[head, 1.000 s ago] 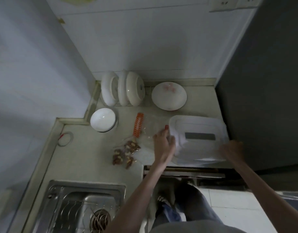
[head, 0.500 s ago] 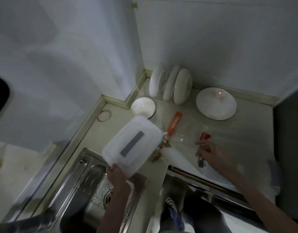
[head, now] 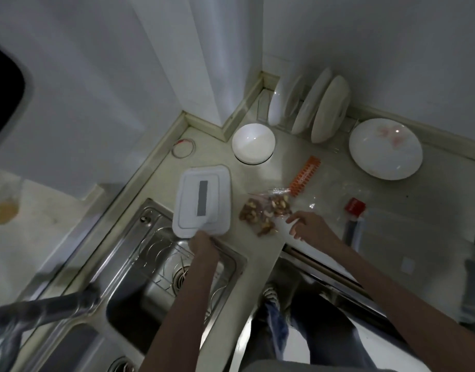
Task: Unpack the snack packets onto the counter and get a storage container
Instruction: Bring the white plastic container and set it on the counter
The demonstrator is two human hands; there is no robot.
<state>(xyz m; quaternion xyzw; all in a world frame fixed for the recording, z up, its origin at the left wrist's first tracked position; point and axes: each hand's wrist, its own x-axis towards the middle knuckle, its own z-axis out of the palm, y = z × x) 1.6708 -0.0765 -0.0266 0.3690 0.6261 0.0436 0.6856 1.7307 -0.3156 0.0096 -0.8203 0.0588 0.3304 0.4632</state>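
A white storage container [head: 203, 200] with a grey strip on its lid sits on the counter beside the sink. My left hand [head: 203, 244] holds its near edge. Clear snack packets of brown nuts [head: 266, 212] lie to its right. My right hand [head: 310, 226] hovers just right of the packets with fingers loosely spread, holding nothing. A clear plastic bag with an orange zip strip [head: 304, 176] lies behind the packets. A red-topped packet [head: 354, 218] lies further right.
A steel sink [head: 161, 269] lies below the container, with a tap [head: 43, 310] at the lower left. A white bowl [head: 253, 143], upright plates in a rack [head: 311, 108] and a flat plate [head: 385, 149] stand at the back. The counter edge [head: 282, 251] runs under my right wrist.
My left hand has lowered the container from above the sink onto the counter beside the packets. My right hand has moved left from the red packet toward the nut packets.
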